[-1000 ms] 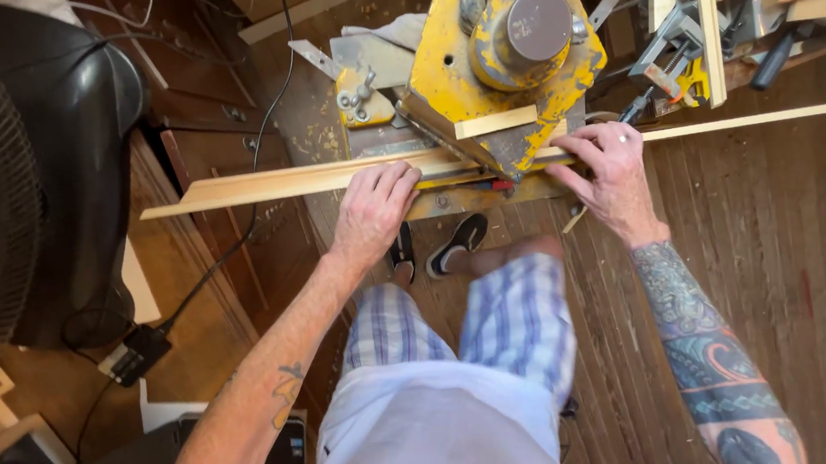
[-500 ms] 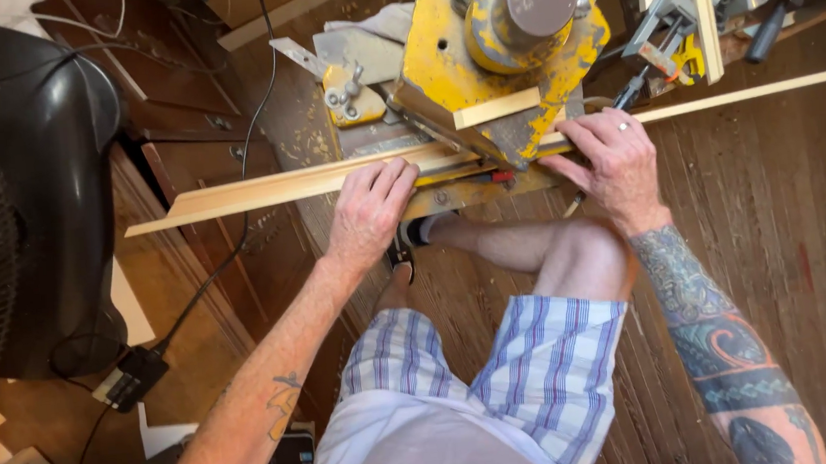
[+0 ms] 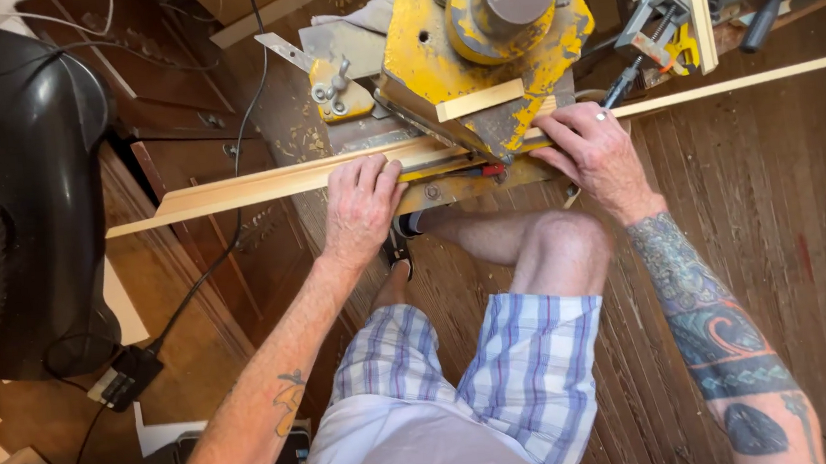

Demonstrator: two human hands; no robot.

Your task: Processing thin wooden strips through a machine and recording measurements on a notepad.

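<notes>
Workshop floor of dark wooden boards (image 3: 806,231), dusted with sawdust near the machine. A yellow mitre saw (image 3: 487,49) sits low at the far middle of the scene; a black fan housing (image 3: 25,174) stands at the left, with a power cord (image 3: 225,217) trailing across the floor to a plug block (image 3: 125,377).

A long strip of pale wood moulding (image 3: 262,183) lies across the saw bed. Its long axis runs left to right, rising slightly toward the far right, where it thins to a narrow length passing beyond the saw. The person sits or crouches near it, bare knee (image 3: 556,240) raised between the arms.

The left hand (image 3: 360,207) lies flat on the moulding just left of the blade housing, fingers spread and pressing down, not wrapped around it. The right hand (image 3: 595,154) rests on the strip just right of the blade, fingers extended along the near edge, likewise pressing rather than gripping. Both hands are touching the strip, each about equally close to the cut line. A short offcut (image 3: 481,101) rests on the saw head. Clamps and hand tools (image 3: 658,31) lie at the far right.
</notes>
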